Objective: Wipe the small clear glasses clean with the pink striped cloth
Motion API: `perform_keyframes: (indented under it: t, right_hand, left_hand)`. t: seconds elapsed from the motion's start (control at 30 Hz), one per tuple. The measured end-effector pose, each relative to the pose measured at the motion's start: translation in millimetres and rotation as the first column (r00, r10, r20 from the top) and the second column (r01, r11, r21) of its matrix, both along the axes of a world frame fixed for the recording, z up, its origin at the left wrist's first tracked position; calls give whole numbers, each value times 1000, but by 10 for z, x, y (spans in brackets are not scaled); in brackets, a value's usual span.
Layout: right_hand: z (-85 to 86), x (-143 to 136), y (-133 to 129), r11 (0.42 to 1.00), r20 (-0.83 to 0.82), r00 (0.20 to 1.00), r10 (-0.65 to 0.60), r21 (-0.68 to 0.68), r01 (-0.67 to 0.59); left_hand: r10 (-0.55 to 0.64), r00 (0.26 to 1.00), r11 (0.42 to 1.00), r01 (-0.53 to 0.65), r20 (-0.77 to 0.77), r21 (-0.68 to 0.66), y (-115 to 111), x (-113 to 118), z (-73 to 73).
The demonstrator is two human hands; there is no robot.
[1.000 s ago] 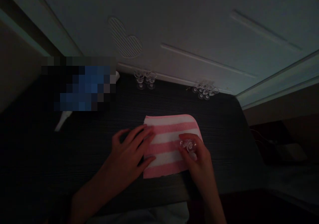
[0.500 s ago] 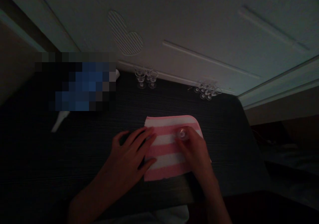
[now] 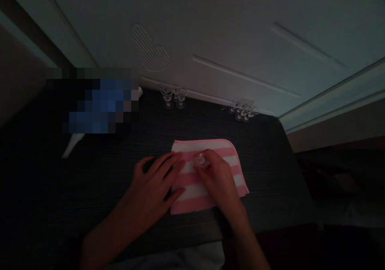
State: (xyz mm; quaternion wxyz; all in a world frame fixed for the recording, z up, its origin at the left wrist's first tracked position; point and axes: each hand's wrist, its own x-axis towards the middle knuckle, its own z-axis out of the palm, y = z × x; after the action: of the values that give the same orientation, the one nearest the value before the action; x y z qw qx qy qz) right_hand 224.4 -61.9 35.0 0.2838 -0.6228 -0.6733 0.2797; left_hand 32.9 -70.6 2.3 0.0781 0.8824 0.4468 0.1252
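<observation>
A pink-and-white striped cloth (image 3: 192,190) lies flat on the dark table. Along its left edge rests my left hand (image 3: 155,182), fingers spread and fingertips on the fabric. My right hand (image 3: 218,174) is closed on a small clear glass (image 3: 201,160), its round base turned up toward me, over the upper middle of the cloth. The glass's lower part is hidden by my fingers, and I cannot tell whether its rim touches the cloth.
Clear stemmed glasses (image 3: 181,97) stand in a small group by the white panel at the back. Farther right is a cluster of several small glasses (image 3: 245,113). A blurred-out blue item (image 3: 104,101) lies at the left, a white strip (image 3: 72,146) sticking out below it.
My right hand has slid left across the cloth with the glass, toward my left hand. My left hand stays at the cloth's edge. The view has shifted slightly.
</observation>
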Motion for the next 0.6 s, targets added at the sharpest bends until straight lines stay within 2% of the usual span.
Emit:
perform_keyframes:
  t: [0.07,0.27,0.33,0.5,0.6]
  right_hand:
    - [-24,119,-24,999,10,1000,-29,-29,29]
    - [-32,772,-283,941,16,942,-334,-55,334]
    - [-24,816,-362,933,-35,934,-356,-64,353]
    - [-47,683,-445,933,-176,916,-360,-82,350]
    - [-74,666,-483,936,-205,914,-350,-115,333]
  left_hand:
    - [2,1000,1000,-2,3,-3,-2,-1,3]
    - [6,999,1000,-5,37,-18,13,2,-19]
    - [9,999,1000,-7,51,-27,35,-15,-22]
    - [-11,999,997,15,43,-73,112,-117,3]
    - [-28,998,995,33,52,-94,136,-168,4]
